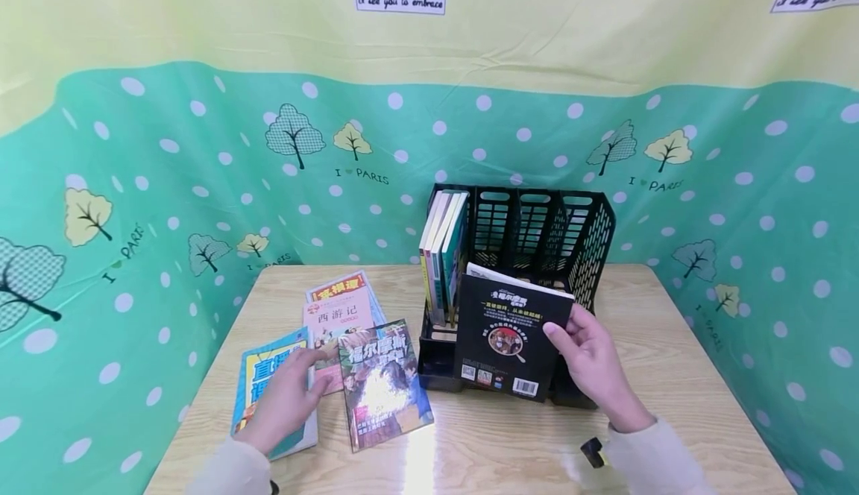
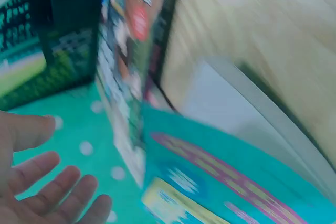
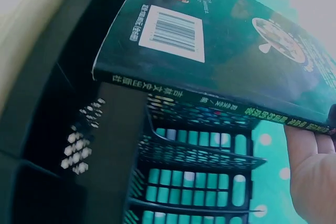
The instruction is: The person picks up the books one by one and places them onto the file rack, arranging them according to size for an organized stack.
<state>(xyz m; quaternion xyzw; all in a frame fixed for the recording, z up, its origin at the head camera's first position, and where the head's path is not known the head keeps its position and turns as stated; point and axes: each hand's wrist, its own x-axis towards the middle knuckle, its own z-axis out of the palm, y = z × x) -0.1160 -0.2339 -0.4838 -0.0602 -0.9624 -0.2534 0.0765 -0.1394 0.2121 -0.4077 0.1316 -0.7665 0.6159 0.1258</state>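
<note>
My right hand (image 1: 590,357) pinches a black-covered book (image 1: 505,338) by its right edge, thumb on the back cover. The book is held tilted in front of the black file rack (image 1: 584,256); its barcode and spine show in the right wrist view. My left hand (image 1: 288,398) is over the books at the left, fingers loosely bent and empty in the left wrist view. Below it lies a blue-and-yellow book (image 1: 251,368). Close to its fingertips are a pink book (image 1: 338,312) and a glossy comic-style book (image 1: 385,387), the latter lying face up.
Several thin books (image 1: 443,249) stand in the rack's leftmost slot. Another book (image 1: 345,284) lies partly under the pink one. A small black object (image 1: 593,452) lies by my right sleeve. Behind the wooden table (image 1: 496,450) hangs a green-and-yellow printed curtain (image 1: 376,122).
</note>
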